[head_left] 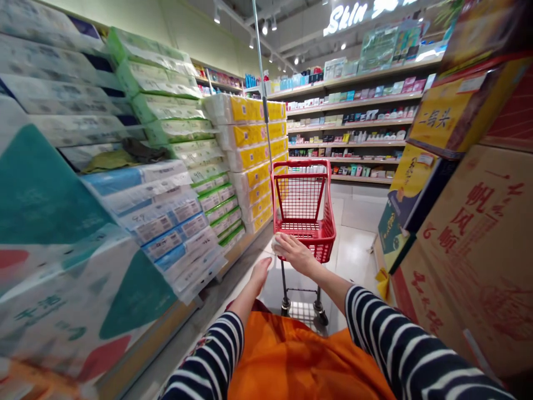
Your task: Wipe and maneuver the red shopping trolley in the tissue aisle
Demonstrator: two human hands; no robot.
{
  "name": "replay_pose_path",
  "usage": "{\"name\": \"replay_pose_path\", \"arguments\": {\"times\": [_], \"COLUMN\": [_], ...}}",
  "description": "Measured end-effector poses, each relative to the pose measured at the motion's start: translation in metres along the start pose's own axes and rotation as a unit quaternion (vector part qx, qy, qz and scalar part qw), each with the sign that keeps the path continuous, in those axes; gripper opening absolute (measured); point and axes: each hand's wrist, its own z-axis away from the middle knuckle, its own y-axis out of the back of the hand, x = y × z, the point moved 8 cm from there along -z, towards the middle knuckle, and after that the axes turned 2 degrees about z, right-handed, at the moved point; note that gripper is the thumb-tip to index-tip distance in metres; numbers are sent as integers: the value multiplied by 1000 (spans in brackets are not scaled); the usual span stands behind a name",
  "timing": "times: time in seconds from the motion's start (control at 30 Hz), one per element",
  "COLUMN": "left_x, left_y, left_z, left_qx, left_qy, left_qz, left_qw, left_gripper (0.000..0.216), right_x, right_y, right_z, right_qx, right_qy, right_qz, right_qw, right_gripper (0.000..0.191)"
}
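A small red shopping cart point(306, 206) stands in the aisle just ahead of me, its basket bare. My right hand point(295, 251) rests on the cart's near rim at its left corner, fingers curled over the handle, with a pale patch under them that I cannot make out. My left hand point(260, 274) hangs free a little below and left of the cart, fingers straight and together, holding nothing. Both arms wear dark sleeves with white stripes. An orange apron covers my front.
Stacked packs of tissue and paper rolls point(166, 200) fill the left shelving. Large cardboard boxes point(470, 239) line the right side. Shelves of bottles and small boxes point(358, 133) close the aisle end. A thin metal pole point(262, 94) rises behind the cart.
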Motion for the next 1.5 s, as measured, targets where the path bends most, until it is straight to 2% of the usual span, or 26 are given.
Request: {"name": "replay_pose_path", "arguments": {"times": [0.1,0.17,0.27,0.33,0.4,0.47,0.53,0.63,0.67,0.73,0.8,0.93,1.1,1.23,1.3,1.4,1.5], "left_x": [-6,-4,5,10,16,23,32,32,28,21,16,5,2,9,9,7,9], "left_y": [8,8,-7,-19,-26,-28,-25,-19,-21,-32,-44,-57,-58,-67,-72,-77,-82], "left_z": [-2,1,10,15,18,18,14,5,2,-1,-1,1,4,8,8,7,8], "left_qx": [25,34,23,15,20,36,58,63,48,-2,-52,-76,-49,-90,-90,-72,-71], "left_qy": [-9,-37,-107,-139,-155,-167,-168,-105,-68,2,43,69,72,76,92,109,104], "left_qz": [-63,-152,-345,-412,-415,-372,-273,-7,91,250,327,343,352,392,393,383,376], "left_qw": [998,987,932,900,896,912,945,992,992,968,943,934,932,912,911,914,918], "left_gripper": [49,58,65,69,70,71,72,69,65,50,35,18,27,24,19,17,25], "right_x": [-1,-4,-7,-9,-6,3,15,23,20,10,5,10,13,11,14,15,-1], "right_y": [-19,-38,-58,-57,-44,-25,-8,5,7,9,10,10,12,17,17,15,11], "right_z": [4,18,45,58,60,54,47,40,38,36,38,48,59,57,57,60,60], "right_qx": [-21,-54,-100,-99,-68,-19,27,75,86,100,119,146,151,147,145,132,74], "right_qy": [26,11,-28,-34,-41,-69,-123,-195,-199,-183,-181,-221,-239,-237,-251,-259,-184], "right_qz": [2,-1,-12,-27,-44,-65,-98,-178,-208,-260,-282,-265,-277,-296,-276,-205,-118], "right_qw": [999,998,995,994,996,995,987,962,954,943,935,927,918,914,916,934,973], "right_gripper": [34,30,28,28,30,35,41,50,52,55,56,54,55,50,48,45,47]}}
